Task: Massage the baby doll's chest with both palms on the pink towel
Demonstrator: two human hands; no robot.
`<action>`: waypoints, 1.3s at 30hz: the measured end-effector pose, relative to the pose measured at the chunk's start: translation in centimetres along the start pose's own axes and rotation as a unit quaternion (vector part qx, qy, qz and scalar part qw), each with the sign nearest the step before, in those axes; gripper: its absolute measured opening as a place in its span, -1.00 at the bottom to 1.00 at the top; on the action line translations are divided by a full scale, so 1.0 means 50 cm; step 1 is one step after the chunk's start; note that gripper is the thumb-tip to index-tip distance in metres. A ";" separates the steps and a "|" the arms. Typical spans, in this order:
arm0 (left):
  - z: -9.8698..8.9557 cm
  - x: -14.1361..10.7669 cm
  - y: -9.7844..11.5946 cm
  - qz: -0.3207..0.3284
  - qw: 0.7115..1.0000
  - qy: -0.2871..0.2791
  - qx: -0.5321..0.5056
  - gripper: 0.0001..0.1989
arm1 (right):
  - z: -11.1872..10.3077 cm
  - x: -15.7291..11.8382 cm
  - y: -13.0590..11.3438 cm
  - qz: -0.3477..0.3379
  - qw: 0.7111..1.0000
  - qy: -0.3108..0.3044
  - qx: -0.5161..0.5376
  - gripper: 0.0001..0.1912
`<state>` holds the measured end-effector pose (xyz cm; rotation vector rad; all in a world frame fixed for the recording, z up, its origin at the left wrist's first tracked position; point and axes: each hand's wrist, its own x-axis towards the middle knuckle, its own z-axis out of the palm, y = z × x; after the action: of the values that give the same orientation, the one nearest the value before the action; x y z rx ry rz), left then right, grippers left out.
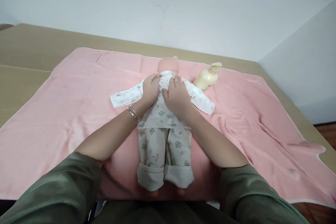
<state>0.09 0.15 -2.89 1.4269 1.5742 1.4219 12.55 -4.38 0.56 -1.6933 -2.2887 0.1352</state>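
A baby doll (168,65) lies stretched out in a white, printed long-sleeved shirt (161,115) and matching trousers (152,147) with turned-up cuffs. Its arms are spread to both sides, and its feet point towards me. My left hand (151,90) is on the upper left of the shirt by the collar, fingers bent in and closed on the cloth; its fingertips are partly hidden. Flat on the upper right of the shirt rests my right hand (178,95), fingers stretched forward and thumb out to the side.
Beneath the doll a pink blanket (86,112) with some folds covers much of the wooden table (34,45). A cream pump bottle (207,78) leans or lies beside the doll's right-hand sleeve. A white wall (210,17) rises behind the table.
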 end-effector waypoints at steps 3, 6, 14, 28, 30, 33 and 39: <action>-0.002 0.004 -0.002 -0.003 1.000 -0.004 0.004 -0.63 | -0.005 -0.003 -0.003 -0.096 0.995 -0.018 -0.006 -0.38; -0.008 0.006 0.003 0.020 0.999 -0.024 0.031 -0.61 | -0.009 0.018 0.025 -0.134 0.990 -0.037 0.014 -0.39; -0.016 -0.047 0.047 0.125 0.914 -0.141 0.360 -0.41 | -0.005 0.070 0.106 0.034 0.993 -0.022 0.114 -0.23; -0.025 0.005 0.025 0.141 0.894 -0.176 0.388 -0.47 | -0.005 0.000 0.013 0.027 1.000 -0.013 0.010 -0.31; -0.024 -0.019 0.038 0.185 0.856 -0.204 0.437 -0.47 | -0.014 0.024 0.040 0.022 0.998 -0.044 0.041 -0.28; -0.024 -0.055 0.054 0.229 0.825 -0.230 0.463 -0.45 | -0.027 0.058 0.088 -0.009 0.994 -0.052 0.100 -0.36; -0.030 -0.051 0.065 0.175 0.884 -0.169 0.399 -0.56 | -0.020 0.056 0.087 -0.002 0.997 -0.037 0.070 -0.40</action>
<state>0.43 -3.16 -0.03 2.3801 1.8028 0.5984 16.09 -0.49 0.94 -1.6384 -2.2767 0.3561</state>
